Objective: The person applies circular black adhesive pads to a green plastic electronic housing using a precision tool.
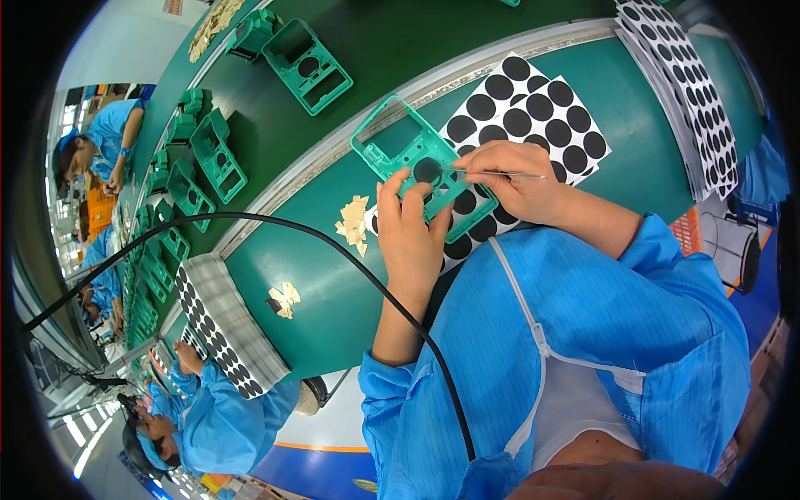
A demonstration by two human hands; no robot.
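Now, head view: both hands are working close together over the green worktop (312, 250).
Left hand (412, 237): it is grasping the green frame (408, 155) from the near side, its fingers spreading over the face beside the black disc (427, 172).
Right hand (515, 179): it is pinching the tweezers (510, 174), their tip reaching to the disc's edge; whether the tip is gripping the disc, I cannot tell.
Green frame: it is resting in the left hand, partly covering the dotted sheets (546, 125), the disc sitting on its middle.
Paper scraps (354, 221): they are lying on the worktop just left of the left hand.
Tweezer step: the person is apparently placing or adjusting the disc on the frame.
Next disc move: it is probably calling for a steady frame and a light, exact touch, keeping the disc flat and centred.
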